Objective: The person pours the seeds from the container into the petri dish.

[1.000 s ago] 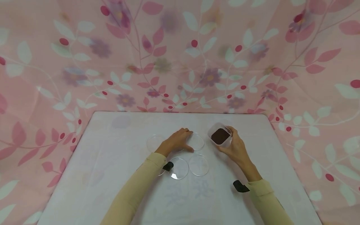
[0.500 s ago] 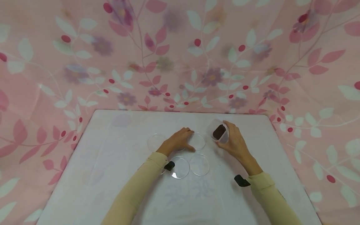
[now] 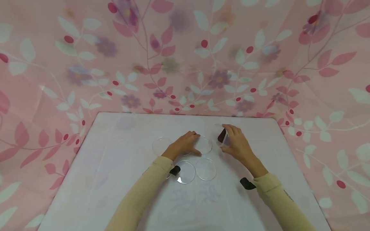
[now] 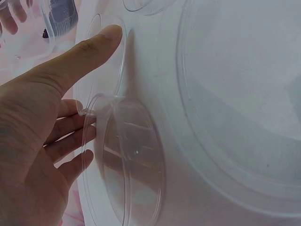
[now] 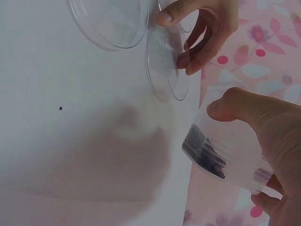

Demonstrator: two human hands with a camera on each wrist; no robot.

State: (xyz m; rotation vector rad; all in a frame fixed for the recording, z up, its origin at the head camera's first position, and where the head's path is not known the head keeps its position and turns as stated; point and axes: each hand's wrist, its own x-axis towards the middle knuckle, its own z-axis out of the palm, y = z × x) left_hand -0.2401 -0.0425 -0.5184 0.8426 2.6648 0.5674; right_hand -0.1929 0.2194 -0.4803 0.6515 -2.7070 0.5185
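My right hand [image 3: 238, 144] grips a translucent plastic tub [image 5: 240, 141] by its sides, raised near the right side of the dishes. The tub is tilted to the left. Dark, granular material [image 5: 204, 151] is gathered along one side inside it. My left hand [image 3: 183, 144] reaches over an upper middle dish, mostly hidden beneath it. Its extended thumb and fingers lie around the near side of the upper right clear round dish [image 3: 204, 145]; whether they press on its rim, I cannot tell. In the left wrist view the fingertips [image 4: 87, 157] are beside a dish edge [image 4: 162, 179].
More shallow clear dishes stand close together: one at upper left [image 3: 160, 146], one at lower middle [image 3: 185, 172], one at lower right [image 3: 206, 169]. Another is partly behind the left wrist. A dark speck [image 5: 60, 108] lies on the white-covered table [image 3: 115, 192]. Pink floral cloth [image 3: 173, 64] surrounds it.
The right hand has turned the tub further over to the left, so the dark material shows as a narrower patch. The left hand keeps its place among the dishes.
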